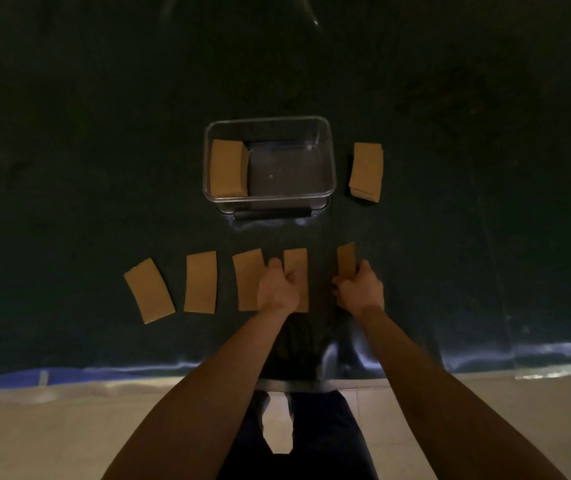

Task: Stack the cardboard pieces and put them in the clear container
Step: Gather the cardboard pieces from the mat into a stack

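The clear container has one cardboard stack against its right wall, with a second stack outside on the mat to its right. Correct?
Not quite. In the head view the cardboard stack inside the clear container sits against its left wall, not its right. The second stack is outside on the mat, to its right.

A dark worktop (104,168) carries a clear container (325,188), a cardboard stack (366,172) just right of it, and nearer, four flat cardboard pieces (200,282) in a row.

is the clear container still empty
No, a stack of cardboard pieces already sits against the left wall inside the clear container, with the rest of its floor bare.
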Demonstrator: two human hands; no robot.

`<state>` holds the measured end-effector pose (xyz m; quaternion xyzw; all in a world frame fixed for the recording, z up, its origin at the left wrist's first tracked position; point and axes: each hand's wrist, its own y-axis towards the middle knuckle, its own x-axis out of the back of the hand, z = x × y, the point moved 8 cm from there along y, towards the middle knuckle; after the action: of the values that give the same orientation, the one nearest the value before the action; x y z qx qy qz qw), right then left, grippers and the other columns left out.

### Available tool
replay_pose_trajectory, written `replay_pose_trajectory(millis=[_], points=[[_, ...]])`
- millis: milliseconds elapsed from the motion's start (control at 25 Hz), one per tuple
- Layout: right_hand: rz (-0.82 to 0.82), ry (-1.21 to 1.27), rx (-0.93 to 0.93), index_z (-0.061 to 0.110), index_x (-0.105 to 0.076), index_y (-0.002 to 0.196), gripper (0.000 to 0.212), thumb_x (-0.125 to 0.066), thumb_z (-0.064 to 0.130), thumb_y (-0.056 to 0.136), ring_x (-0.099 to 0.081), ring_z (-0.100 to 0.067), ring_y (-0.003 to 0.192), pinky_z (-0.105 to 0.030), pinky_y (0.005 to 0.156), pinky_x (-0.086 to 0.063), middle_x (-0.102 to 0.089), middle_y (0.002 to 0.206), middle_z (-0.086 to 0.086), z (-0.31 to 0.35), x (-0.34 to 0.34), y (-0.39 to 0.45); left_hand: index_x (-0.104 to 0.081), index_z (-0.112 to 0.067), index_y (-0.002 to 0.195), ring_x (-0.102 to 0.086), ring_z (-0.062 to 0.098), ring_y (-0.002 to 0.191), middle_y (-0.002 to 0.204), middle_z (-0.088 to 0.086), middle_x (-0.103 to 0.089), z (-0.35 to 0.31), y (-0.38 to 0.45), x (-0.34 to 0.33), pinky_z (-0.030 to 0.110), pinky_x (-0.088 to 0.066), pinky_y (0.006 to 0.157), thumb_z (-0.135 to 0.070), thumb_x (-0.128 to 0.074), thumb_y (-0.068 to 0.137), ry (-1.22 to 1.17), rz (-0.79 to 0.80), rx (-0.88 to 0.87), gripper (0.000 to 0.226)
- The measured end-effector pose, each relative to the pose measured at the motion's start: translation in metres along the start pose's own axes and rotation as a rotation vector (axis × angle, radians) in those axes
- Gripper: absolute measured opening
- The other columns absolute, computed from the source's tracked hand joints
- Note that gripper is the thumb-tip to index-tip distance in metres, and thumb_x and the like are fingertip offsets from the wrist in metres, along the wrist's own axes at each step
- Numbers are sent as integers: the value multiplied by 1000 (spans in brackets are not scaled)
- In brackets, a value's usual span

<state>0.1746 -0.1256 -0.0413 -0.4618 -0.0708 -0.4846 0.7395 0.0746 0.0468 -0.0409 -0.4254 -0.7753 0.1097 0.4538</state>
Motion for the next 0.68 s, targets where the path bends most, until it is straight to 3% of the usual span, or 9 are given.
replay_pose_trajectory(millis=[80, 160, 240, 320, 440, 520, 600, 680], points=[[64, 208, -23, 18, -50, 92, 22, -62, 2, 84, -72, -24, 74, -41, 67, -60, -73, 94, -12, 6, -9, -3, -57, -6, 113, -63, 31, 104, 110, 15, -65, 16, 5, 28, 32, -45, 80, -23, -58, 97, -108, -89, 56, 23], [159, 373, -35, 25, -52, 100, 35, -56, -6, 85, -73, -23, 71, -41, 66, -60, -74, 92, -7, 13, -23, -8, -55, -8, 124, -63, 32, 109, 116, 14, -66, 37, 7, 51, 34, -47, 84, -23, -61, 96, -155, -182, 124, 33], [253, 501, -58, 32, -53, 100, 46, -53, -11, 85, -74, -24, 70, -41, 62, -60, -76, 87, -4, 19, -41, -15, -45, -10, 140, -60, 34, 115, 125, 14, -63, 56, 6, 60, 41, -48, 91, -22, -63, 95, -149, -196, 195, 50], [307, 614, -112, 25, -55, 105, 41, -55, -11, 85, -75, -25, 69, -39, 58, -59, -77, 87, -6, 19, -53, -20, -39, -12, 146, -60, 35, 116, 127, 15, -62, 64, 4, 53, 45, -50, 92, -23, -64, 94, -72, -172, 230, 59], [300, 718, -184, 11, -58, 108, 21, -61, 4, 89, -74, -26, 65, -37, 56, -60, -78, 81, -8, 12, -58, -23, -53, -11, 128, -58, 34, 114, 121, 14, -62, 63, 6, 49, 50, -52, 92, -26, -64, 91, 5, -210, 205, 42], [286, 706, -203, 9, -60, 109, 18, -59, 18, 94, -73, -26, 64, -38, 58, -60, -77, 79, -8, 9, -57, -23, -57, -13, 117, -49, 34, 118, 124, 13, -56, 61, 8, 53, 50, -47, 95, -25, -64, 89, 28, -241, 206, 31], [285, 676, -198, 13, -62, 107, 24, -57, 34, 96, -73, -25, 65, -39, 59, -59, -76, 81, -8, 10, -55, -26, -55, -14, 119, -45, 35, 118, 128, 13, -47, 64, 9, 53, 45, -46, 93, -24, -65, 89, -15, -216, 247, 33], [285, 659, -180, 21, -62, 100, 25, -58, 44, 93, -73, -22, 64, -36, 55, -60, -76, 81, -7, 13, -53, -28, -53, -12, 123, -54, 34, 113, 127, 15, -52, 66, 12, 52, 41, -48, 86, -22, -64, 91, -140, -172, 252, 35]])
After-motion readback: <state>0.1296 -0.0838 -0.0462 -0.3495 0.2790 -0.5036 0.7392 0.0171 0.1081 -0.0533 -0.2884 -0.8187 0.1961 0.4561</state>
